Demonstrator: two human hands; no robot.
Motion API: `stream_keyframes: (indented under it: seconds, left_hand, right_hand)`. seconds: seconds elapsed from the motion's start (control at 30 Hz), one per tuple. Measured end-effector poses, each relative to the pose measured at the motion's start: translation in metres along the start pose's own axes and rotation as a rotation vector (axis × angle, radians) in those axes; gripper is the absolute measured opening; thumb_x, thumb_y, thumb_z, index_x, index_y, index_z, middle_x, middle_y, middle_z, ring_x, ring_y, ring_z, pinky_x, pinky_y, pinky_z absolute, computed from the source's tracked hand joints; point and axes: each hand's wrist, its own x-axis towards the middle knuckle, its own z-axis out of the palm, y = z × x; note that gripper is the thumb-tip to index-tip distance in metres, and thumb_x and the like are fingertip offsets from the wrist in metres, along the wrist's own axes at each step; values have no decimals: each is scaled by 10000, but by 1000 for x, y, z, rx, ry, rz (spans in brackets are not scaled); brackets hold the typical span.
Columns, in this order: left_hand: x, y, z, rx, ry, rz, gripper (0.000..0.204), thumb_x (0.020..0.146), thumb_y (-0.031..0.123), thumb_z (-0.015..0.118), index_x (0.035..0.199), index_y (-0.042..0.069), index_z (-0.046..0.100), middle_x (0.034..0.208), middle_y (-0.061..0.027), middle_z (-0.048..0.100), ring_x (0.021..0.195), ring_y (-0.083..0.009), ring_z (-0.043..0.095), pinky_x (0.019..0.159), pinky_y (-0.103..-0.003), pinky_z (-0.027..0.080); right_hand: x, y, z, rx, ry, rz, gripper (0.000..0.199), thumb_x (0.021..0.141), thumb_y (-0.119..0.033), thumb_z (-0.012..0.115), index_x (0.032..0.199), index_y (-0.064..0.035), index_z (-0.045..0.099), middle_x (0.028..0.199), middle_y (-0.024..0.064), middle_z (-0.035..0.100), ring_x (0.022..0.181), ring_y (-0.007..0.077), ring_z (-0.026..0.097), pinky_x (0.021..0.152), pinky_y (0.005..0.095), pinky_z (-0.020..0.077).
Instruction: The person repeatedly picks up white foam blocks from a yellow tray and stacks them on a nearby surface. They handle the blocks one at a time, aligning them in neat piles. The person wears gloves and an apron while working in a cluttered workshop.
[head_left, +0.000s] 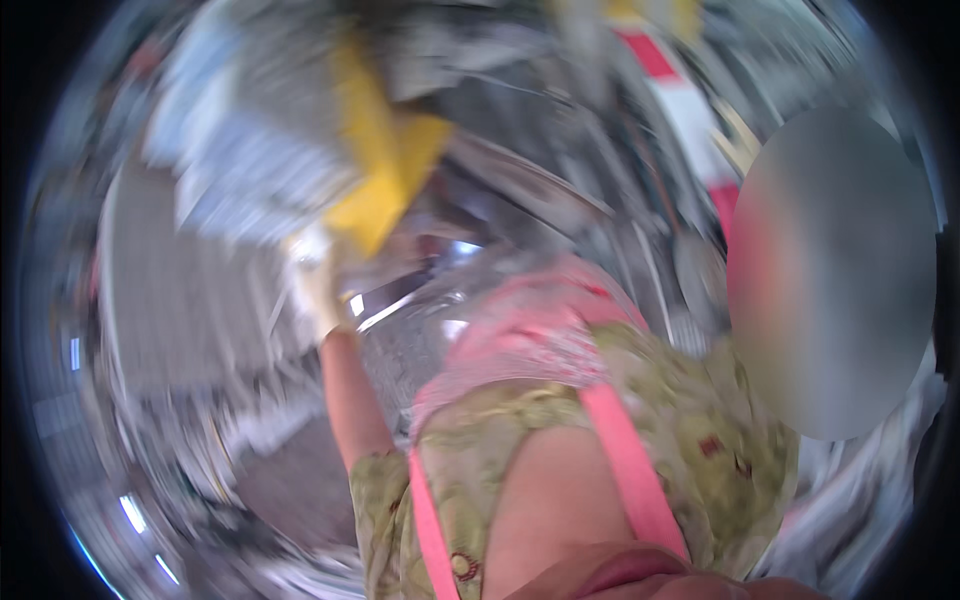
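Motion smears the whole picture. My left hand [318, 285], in a pale glove, reaches up and to the left. It meets the near lower corner of a white and bluish layered stack [265, 170], beside a bright yellow sheet-like piece [385, 165]. Whether its fingers grip either one is too blurred to make out. My right hand does not show; the right sleeve [690, 410] goes out of sight toward the right.
Left of my arm is a broad grey ribbed surface [190, 310]. A red-and-white strip [685, 115] runs along the upper right, with a pale finger-like shape [738, 140] beside it. A blurred oval [830, 275] covers the right side.
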Motion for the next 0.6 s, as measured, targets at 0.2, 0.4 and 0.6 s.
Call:
stream_keyframes:
  seconds: [0.2, 0.4, 0.6]
  left_hand:
    - [-36, 48, 16, 270, 23, 66, 614, 914, 288, 737, 1372, -49, 507, 1271, -177, 627, 1123, -274, 635, 981, -396, 507]
    - [-37, 50, 20, 218, 45, 10, 669, 914, 292, 732, 1419, -57, 468, 1342, -190, 590, 1203, -286, 596, 1074, -403, 438]
    - [-33, 43, 16, 128, 50, -11, 766, 892, 248, 755, 1495, -51, 388, 1419, -201, 529, 1259, -295, 562, 1100, -409, 416]
  right_hand:
    - [-75, -102, -61, -440, -128, -18, 795, 807, -266, 796, 1510, -108, 461, 1540, 175, 480, 1446, 336, 420, 1195, 425, 332]
    - [-80, -149, -2, -737, -138, 64, 929, 780, -148, 798, 1580, -127, 326, 1580, 114, 423, 1475, 251, 376, 1209, 434, 304]
    - [-67, -115, 21, -935, -106, 50, 768, 865, -138, 657, 1564, -75, 346, 1579, 139, 428, 1461, 263, 406, 1212, 446, 305]
